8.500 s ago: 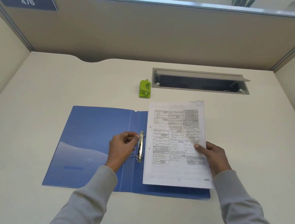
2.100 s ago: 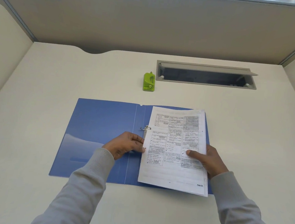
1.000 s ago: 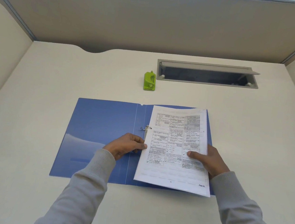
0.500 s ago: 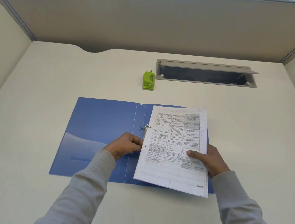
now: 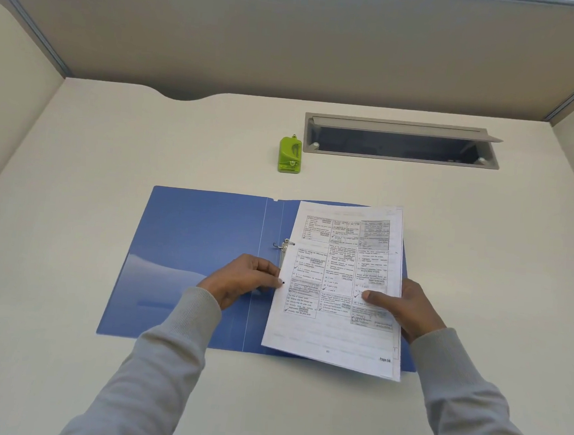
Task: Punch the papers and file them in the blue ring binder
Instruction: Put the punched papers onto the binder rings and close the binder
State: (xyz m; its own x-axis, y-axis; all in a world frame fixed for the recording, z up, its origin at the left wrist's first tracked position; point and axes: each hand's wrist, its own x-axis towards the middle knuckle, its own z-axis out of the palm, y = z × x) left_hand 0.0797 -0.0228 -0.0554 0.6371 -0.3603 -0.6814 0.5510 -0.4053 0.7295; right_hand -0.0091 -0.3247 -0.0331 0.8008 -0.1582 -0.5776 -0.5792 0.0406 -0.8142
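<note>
The blue ring binder (image 5: 189,261) lies open on the desk, and the upper metal ring (image 5: 285,244) shows at its spine. A stack of printed papers (image 5: 338,290) hangs tilted over the binder's right half. My right hand (image 5: 405,309) grips the stack's right edge, thumb on top. My left hand (image 5: 243,279) pinches the stack's left edge beside a punched hole, down by the lower ring, which is hidden. The green hole punch (image 5: 290,155) stands behind the binder.
An open cable slot (image 5: 401,142) with a raised lid is sunk into the desk at the back right. Partition walls (image 5: 292,46) close the desk at the back and on both sides.
The stack's left edge has shifted slightly over the ring area under my left fingers. Long before, my left hand held the ring mechanism and the papers were higher.
</note>
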